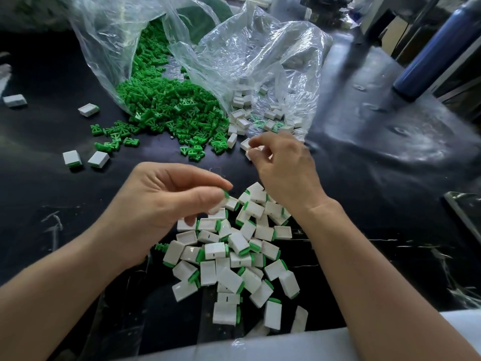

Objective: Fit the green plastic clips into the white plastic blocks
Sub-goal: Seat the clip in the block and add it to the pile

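Black table [369, 194]: left hand [161, 196] grip holds a clipped block [220, 202]; right hand [283, 165] pinches a white block [250, 154] at bag's [260, 61] edge.

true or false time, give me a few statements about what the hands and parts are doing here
1. The green clips spill from a clear plastic bag. True.
2. The right hand is gathering green clips. False: it pinches a bare white block.
3. The left hand holds a clipped block. True.
4. The near pile is bare white blocks. False: most show green clips fitted.
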Available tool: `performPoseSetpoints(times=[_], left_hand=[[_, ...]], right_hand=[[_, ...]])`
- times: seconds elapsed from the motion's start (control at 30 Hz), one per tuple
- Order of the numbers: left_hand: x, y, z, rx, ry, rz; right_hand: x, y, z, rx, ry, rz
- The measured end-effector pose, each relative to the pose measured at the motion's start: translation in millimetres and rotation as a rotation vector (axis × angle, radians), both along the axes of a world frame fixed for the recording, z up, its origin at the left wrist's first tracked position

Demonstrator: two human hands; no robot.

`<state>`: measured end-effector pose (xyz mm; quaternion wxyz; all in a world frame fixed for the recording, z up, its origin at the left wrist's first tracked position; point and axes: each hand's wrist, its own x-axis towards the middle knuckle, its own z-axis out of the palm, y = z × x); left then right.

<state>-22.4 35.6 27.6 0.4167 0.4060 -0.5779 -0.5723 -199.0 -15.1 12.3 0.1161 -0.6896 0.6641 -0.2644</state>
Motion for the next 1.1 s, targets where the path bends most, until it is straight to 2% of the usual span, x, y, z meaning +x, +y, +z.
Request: performPoseSetpoints(times=[0.13,0.27,0.73,0.8,0.93,1.03,1.1], left_hand=[[-1,3,1,0.026,-0.046,-0.076],[0,-1,0,0.065,-0.014,0.032],[2,-10,-11,0.14,-0.056,0.205],[2,-10,-12,0.151,-0.046,0.232],[0,-11,-10,0.198,0.03,0.241],[0,-11,-8,0.202,0.053,0.222],[1,-12,-8,0.176,0.033,0.254]], right_hand=[[0,-6,-4,0.054,0.099,0.001],[-1,-7,-7,0.103,0.193,0.009],[-1,-9,-11,0.072,0.226,0.066],[1,-7,-7,0.021,0.121,0.088],[17,7,8,-0.019,-0.278,0.273],[30,17,7,0.052,-0.378,0.452],[33,18,4,0.077,-0.411,0.477]])
